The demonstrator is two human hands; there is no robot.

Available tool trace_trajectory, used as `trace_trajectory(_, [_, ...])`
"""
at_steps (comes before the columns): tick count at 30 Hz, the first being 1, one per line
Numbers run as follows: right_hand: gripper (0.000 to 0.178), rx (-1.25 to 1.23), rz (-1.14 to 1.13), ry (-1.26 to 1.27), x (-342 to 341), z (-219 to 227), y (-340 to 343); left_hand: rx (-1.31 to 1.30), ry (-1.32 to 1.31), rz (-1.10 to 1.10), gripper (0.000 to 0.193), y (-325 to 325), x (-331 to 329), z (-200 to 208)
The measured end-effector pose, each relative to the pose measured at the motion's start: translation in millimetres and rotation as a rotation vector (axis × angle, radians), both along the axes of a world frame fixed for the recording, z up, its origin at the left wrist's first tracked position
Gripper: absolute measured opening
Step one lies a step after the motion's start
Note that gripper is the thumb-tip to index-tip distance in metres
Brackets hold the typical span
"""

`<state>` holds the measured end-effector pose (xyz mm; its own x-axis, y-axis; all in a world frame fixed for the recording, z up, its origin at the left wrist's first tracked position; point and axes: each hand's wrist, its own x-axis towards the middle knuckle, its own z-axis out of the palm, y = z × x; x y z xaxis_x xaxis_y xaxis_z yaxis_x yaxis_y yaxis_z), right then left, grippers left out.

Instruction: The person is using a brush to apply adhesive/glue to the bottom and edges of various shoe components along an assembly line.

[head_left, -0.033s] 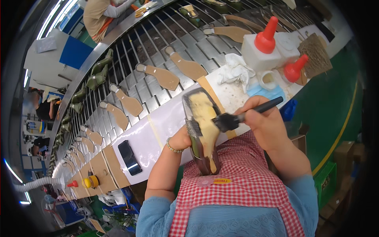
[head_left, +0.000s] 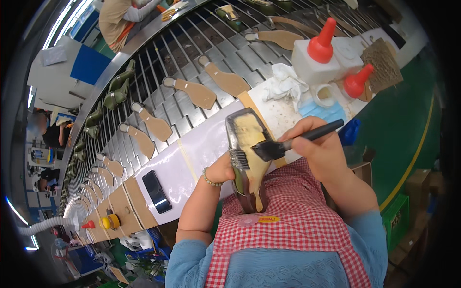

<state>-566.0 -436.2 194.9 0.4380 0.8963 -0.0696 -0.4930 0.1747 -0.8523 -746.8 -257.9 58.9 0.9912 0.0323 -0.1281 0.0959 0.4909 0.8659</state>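
My left hand is closed round the side of a dark green shoe upper, held bottom up with its narrow end toward my apron. Its bottom shows a pale yellow surface inside a dark rim. In my right hand is a flat black brush, gripped by the handle between thumb and fingers. The bristles touch the yellow surface near its middle. The fingers of my left hand are mostly hidden behind the shoe.
Tan insoles lie along a slatted metal conveyor, with more green uppers beyond. At right stand white bottles with red nozzles, an open jar and a crumpled white cloth. A phone lies at left.
The brush has slid slightly left across the yellow surface. The wide end of the shoe has shifted a little to the right.
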Motion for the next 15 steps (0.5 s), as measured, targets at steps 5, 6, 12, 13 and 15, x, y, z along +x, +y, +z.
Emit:
trace_trajectory(5, [0.017,0.135,-0.015,-0.682,-6.3,1.1,0.0,0.037,-0.098,-0.085,0.117,-4.9,10.8,30.3])
trace_trajectory(6, [0.018,0.149,-0.052,-0.792,-6.3,1.8,1.1,0.044,-0.092,-0.101,0.117,-5.8,10.7,32.4])
trace_trajectory(12, [0.017,0.153,0.116,-0.843,-4.2,13.3,-7.1,0.093,-0.094,-0.111,0.118,-10.2,8.9,32.6])
trace_trajectory(13, [0.017,0.150,0.116,-0.840,-3.3,14.8,-9.1,0.112,-0.090,-0.108,0.118,-11.3,9.0,33.6])
trace_trajectory(15, [0.016,0.023,0.220,-0.628,-0.1,17.9,-11.0,0.097,-0.089,-0.120,0.118,-12.2,9.7,35.4])
